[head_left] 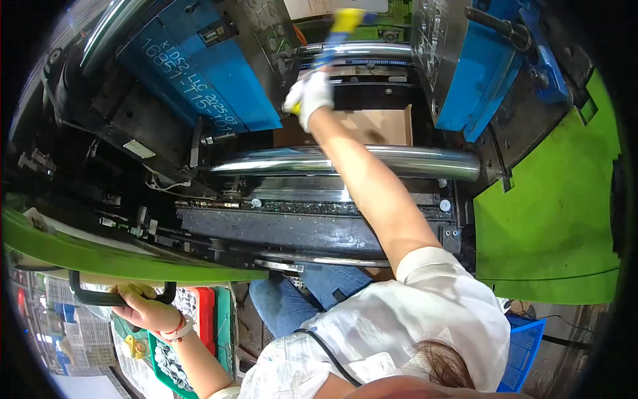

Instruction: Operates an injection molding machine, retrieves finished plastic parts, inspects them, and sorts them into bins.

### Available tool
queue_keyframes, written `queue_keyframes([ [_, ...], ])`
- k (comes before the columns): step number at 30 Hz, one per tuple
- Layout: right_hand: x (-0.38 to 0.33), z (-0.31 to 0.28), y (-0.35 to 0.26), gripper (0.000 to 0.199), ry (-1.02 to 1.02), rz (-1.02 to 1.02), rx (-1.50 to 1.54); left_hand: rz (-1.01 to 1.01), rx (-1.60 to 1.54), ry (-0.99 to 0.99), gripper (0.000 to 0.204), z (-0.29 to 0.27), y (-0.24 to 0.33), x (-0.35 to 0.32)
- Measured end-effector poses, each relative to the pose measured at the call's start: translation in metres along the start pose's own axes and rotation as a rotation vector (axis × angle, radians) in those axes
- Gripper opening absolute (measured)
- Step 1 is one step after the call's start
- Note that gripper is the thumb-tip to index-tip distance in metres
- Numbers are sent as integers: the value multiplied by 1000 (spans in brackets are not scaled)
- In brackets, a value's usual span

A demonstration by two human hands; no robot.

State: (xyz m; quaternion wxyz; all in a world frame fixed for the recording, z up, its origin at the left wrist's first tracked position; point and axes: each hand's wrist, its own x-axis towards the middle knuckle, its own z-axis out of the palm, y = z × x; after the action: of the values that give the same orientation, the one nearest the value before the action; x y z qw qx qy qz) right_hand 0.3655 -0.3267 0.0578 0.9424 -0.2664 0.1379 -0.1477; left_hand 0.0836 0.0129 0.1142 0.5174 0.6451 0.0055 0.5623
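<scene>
My right hand (311, 98), in a white glove, reaches far in between two blue mould halves, the left one (199, 66) and the right one (478, 73). It is closed on a long blue-and-yellow object (344, 30), smeared by motion, whose kind I cannot make out. A bit of yellow also shows at the hand's left side. My left hand (143, 307) is bare and wraps round the black handle (100, 297) of the green machine door (133, 256), at lower left.
Polished steel bars (412, 161) cross the machine below my right forearm. A cardboard sheet (382, 126) lies between the moulds. A green panel (551, 226) stands at right. Near my left arm are a red bin (206, 319) and a green bin (163, 366) with small grey-white parts.
</scene>
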Motion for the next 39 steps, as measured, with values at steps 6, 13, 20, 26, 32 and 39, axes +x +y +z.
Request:
queue_keyframes([
  [6,-35,-11,-1,49,-203,334,-25,-3,-10,-3,20,-4,4,2],
  [13,-12,0,-15,59,-172,-71,195,29,5,4,19,-4,-2,2],
  [20,-44,-15,-3,52,-241,338,-100,1,-62,-15,22,-9,-1,1],
  [26,-79,-24,0,54,-46,-32,202,43,-58,-18,22,-10,-2,0],
  [32,-103,-40,44,56,-163,362,-36,-18,0,-60,24,-5,4,-1],
  [39,-74,-19,-28,53,-67,46,201,1,4,-51,25,-8,4,3],
])
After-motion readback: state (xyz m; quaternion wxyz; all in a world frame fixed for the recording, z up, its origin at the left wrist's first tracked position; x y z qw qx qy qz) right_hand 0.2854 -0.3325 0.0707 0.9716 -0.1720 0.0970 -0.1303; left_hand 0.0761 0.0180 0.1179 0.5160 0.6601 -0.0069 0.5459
